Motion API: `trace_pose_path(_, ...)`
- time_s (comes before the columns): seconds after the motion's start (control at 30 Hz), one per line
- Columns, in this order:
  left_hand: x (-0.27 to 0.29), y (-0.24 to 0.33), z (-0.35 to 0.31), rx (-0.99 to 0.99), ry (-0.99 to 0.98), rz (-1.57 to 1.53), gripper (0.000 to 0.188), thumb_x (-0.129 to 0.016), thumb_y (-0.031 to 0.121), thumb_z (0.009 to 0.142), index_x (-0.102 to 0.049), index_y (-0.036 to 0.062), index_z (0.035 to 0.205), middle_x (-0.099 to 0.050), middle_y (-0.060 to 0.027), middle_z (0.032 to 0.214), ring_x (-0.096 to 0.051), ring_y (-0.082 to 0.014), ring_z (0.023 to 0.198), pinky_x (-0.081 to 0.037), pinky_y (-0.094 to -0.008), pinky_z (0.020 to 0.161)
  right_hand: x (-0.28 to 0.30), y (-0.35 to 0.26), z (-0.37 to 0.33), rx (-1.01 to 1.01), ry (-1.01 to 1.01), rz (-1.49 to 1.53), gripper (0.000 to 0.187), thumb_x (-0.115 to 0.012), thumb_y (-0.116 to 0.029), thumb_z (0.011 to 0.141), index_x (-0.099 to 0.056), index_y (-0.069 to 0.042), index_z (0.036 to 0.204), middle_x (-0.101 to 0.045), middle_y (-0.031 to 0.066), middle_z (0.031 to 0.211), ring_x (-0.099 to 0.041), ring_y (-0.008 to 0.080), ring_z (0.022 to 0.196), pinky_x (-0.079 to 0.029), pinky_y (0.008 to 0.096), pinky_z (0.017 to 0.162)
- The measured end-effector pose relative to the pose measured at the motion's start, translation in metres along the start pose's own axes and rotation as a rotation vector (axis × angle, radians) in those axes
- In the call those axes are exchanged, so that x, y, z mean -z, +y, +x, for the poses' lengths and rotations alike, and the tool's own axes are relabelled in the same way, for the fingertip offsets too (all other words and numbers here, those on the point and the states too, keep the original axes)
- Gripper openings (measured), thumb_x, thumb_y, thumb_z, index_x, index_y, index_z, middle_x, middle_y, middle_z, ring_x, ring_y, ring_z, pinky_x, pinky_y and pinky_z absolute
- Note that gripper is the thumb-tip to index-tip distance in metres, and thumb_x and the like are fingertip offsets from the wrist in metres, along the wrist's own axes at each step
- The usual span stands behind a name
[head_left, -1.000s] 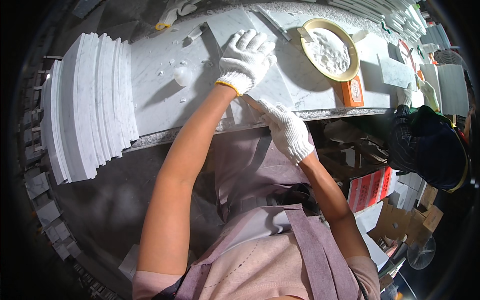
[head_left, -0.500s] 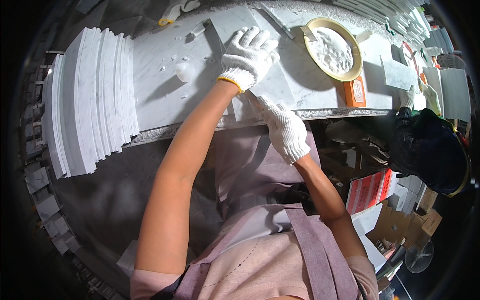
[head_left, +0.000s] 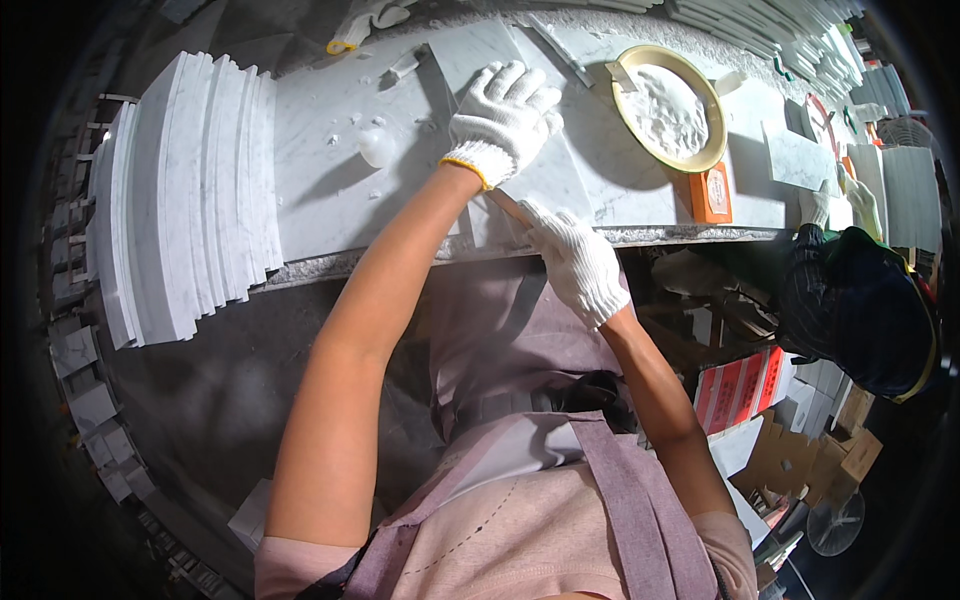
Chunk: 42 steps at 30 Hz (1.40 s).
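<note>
A long pale marble tile [head_left: 560,185] lies slanted on the marble-topped bench, near its front edge. My left hand [head_left: 504,122], in a white knit glove with a yellow-edged cuff, rests flat on top of it with the fingers stretched out. By the tile's near end, my right hand [head_left: 575,258], also gloved in white, is closed around a slim brown stick-like thing [head_left: 509,206]. Its front end is hidden beneath my left wrist, so its kind does not show.
A cream bowl [head_left: 704,157] of white paste stands right of the tile, beside an orange box [head_left: 711,194]. Upright marble slabs [head_left: 190,190] fill the left end. A whitish lump [head_left: 376,148] and crumbs lie between. Far right, a person [head_left: 870,310] handles a tile [head_left: 797,155].
My right hand has shifted slightly down and to the right, and more of the brown thing shows between my hands. My left hand stays flat on the tile.
</note>
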<state>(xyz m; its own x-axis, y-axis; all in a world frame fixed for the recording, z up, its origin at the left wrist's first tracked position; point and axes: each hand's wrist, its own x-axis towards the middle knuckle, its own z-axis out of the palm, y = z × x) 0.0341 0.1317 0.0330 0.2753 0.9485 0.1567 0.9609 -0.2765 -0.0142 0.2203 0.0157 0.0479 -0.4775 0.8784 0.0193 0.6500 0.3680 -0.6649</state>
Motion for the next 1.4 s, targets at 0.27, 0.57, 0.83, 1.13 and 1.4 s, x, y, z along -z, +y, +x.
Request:
trace_pose_path(0.27, -0.009, -0.004, 0.000, -0.029, 0.075, -0.055, 0.043, -0.048, 0.041, 0.103, -0.063, 0.0228, 0.138, -0.055, -0.0037, 0.151, -0.044, -0.0255, 0.144, -0.027, -0.0441, 0.123, -0.019, -0.006, -0.005, -0.080, 0.093, 0.009, 0.040, -0.064, -0.009, 0.095, -0.067, -0.011, 0.135, -0.073, 0.0197, 0.112, -0.071, 0.0392, 0.097, -0.057, 0.0441, 0.082)
trace_pose_path(0.57, -0.023, -0.005, 0.000, -0.043, 0.189, -0.033, 0.044, -0.049, 0.042, 0.101, -0.067, 0.0201, 0.134, -0.061, -0.0066, 0.141, -0.048, -0.0267, 0.140, -0.028, -0.0463, 0.122, -0.014, -0.013, -0.008, -0.136, 0.055, 0.074, 0.037, -0.066, -0.012, 0.099, -0.068, -0.010, 0.136, -0.074, 0.0193, 0.115, -0.072, 0.0363, 0.104, -0.057, 0.0398, 0.090)
trace_pose_path(0.83, -0.023, -0.006, 0.000, -0.046, 0.217, -0.025, 0.045, -0.050, 0.042, 0.100, -0.066, 0.0198, 0.135, -0.061, -0.0052, 0.142, -0.049, -0.0265, 0.139, -0.028, -0.0469, 0.121, -0.019, -0.018, -0.009, -0.143, 0.148, 0.115, 0.036, -0.067, -0.013, 0.099, -0.068, -0.008, 0.134, -0.074, 0.0198, 0.115, -0.073, 0.0346, 0.102, -0.057, 0.0383, 0.088)
trace_pose_path(1.13, -0.021, -0.004, 0.000, -0.033, 0.227, -0.015, 0.041, -0.050, 0.041, 0.099, -0.067, 0.0203, 0.130, -0.060, -0.0035, 0.141, -0.049, -0.0243, 0.137, -0.031, -0.0443, 0.120, -0.020, -0.015, -0.015, -0.163, 0.068, 0.142, 0.037, -0.066, -0.013, 0.100, -0.067, -0.008, 0.136, -0.073, 0.0201, 0.118, -0.073, 0.0341, 0.104, -0.057, 0.0365, 0.090)
trace_pose_path(1.4, -0.009, -0.001, 0.001, 0.019, 0.011, 0.066, 0.048, -0.042, 0.043, 0.106, -0.056, 0.0242, 0.148, -0.049, -0.0047, 0.159, -0.041, -0.0263, 0.148, -0.023, -0.0436, 0.126, -0.015, -0.016, -0.016, -0.121, 0.065, 0.151, 0.035, -0.065, -0.011, 0.099, -0.069, -0.007, 0.134, -0.073, 0.0207, 0.115, -0.073, 0.0350, 0.103, -0.056, 0.0383, 0.089)
